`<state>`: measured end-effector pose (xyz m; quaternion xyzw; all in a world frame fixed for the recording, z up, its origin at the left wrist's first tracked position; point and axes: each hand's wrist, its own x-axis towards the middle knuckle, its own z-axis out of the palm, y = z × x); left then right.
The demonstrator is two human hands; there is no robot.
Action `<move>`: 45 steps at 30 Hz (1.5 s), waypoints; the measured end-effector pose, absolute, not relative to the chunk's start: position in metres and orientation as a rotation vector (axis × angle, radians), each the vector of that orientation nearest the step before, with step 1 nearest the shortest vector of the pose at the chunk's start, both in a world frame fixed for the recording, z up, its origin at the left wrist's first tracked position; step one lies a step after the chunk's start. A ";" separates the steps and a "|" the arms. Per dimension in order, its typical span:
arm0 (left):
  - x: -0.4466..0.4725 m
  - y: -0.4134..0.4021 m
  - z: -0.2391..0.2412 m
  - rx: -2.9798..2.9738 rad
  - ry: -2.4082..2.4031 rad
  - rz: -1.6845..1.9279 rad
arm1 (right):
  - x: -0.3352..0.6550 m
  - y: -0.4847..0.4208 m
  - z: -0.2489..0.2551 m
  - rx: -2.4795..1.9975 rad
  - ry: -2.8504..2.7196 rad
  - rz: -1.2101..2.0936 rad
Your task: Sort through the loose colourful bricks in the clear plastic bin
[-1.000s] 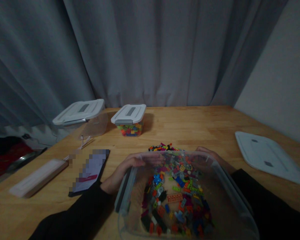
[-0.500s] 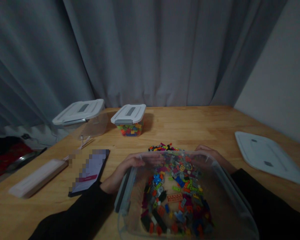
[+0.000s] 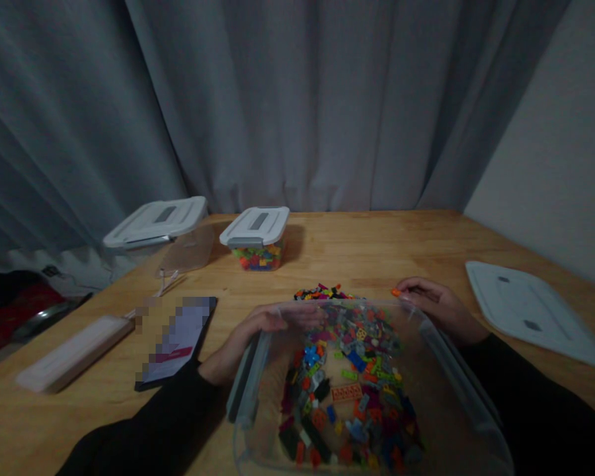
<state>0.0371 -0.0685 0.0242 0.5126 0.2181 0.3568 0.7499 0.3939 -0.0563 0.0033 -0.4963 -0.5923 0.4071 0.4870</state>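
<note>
A clear plastic box (image 3: 456, 423) stands in front of me without its lid, with many small colourful building bricks (image 3: 347, 391) on its bottom. My left hand (image 3: 258, 327) reaches around the box's far left corner. Its fingers are stretched out behind the far wall and show blurred through the plastic. Beyond the far right corner, my right hand (image 3: 439, 307) pinches a small orange building brick (image 3: 395, 291) at its fingertips. A pile of mixed bricks (image 3: 324, 291) lies on the table just past the box, its near part hidden by the rim.
A small lidded box of bricks (image 3: 255, 241) and a larger lidded clear box (image 3: 183, 231) stand at the back left. On the left lie a phone-like device (image 3: 183, 337) and a pale power strip (image 3: 79, 354). A white lid (image 3: 530, 307) lies at right.
My right hand has risen from behind the box's far wall and moved right, and an orange brick now shows at its fingertips. My left hand and the box have stayed put.
</note>
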 end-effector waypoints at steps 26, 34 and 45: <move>0.038 -0.069 0.024 1.129 0.501 0.788 | 0.395 -0.069 0.010 -0.912 -1.518 1.356; 0.039 -0.070 0.027 1.158 0.500 0.786 | 0.394 -0.067 0.006 -0.968 -1.401 1.350; 0.038 -0.068 0.024 1.145 0.496 0.803 | 0.404 -0.047 -0.010 -1.257 -2.003 0.824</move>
